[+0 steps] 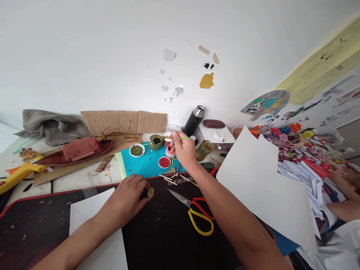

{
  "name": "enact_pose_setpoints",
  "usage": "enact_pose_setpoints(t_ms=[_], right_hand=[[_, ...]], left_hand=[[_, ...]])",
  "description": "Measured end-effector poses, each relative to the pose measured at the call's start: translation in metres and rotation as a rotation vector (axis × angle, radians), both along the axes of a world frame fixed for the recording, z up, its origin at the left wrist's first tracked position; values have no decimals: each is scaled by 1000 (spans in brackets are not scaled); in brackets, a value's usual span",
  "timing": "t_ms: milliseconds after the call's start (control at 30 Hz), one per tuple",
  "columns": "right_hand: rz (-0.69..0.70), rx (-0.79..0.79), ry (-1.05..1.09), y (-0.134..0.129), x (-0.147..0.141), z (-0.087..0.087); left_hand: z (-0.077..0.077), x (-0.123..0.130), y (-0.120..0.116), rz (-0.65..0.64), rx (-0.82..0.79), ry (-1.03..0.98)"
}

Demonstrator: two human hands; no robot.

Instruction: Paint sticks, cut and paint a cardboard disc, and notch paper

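My right hand (184,152) is closed around a thin green-handled paintbrush (185,138). The brush's tip end reaches over the opening of a jar of dark green paint (155,146). My left hand (131,195) is low on the black mat (157,232), its thumb and fingers bent around a small pale olive rounded piece (151,192). Left of the jar sits a lid with green paint (137,150); a lid of red paint (164,162) is nearer to me. Scissors (194,210) with red and yellow handles lie on the mat between my arms.
A red model boat (81,150) on cardboard and a yellow glue gun (22,176) are at left. A black thermos (193,122) stands behind my right hand. White sheets (253,195) and piled paper strips (303,180) occupy the right, where another person's arm (344,187) shows.
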State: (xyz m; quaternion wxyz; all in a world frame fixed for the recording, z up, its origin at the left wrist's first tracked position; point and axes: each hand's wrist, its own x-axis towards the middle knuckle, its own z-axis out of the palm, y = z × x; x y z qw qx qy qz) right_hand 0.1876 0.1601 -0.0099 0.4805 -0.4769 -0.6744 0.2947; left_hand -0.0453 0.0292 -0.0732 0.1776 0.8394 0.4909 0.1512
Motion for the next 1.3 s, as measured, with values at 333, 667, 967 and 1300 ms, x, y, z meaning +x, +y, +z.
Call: enact_pose_setpoints(t_ms=[333, 667, 967, 1300], right_hand=[[26, 0, 8, -3, 5, -5], [27, -108, 315, -17, -1, 11], [12, -187, 517, -56, 7, 23], [-48, -290, 489, -119, 28, 17]], left_hand=[[0, 0, 0, -5, 17, 2], [11, 9, -4, 36, 35, 89], [9, 1, -5, 29, 75, 62], [12, 4, 5, -24, 40, 22]])
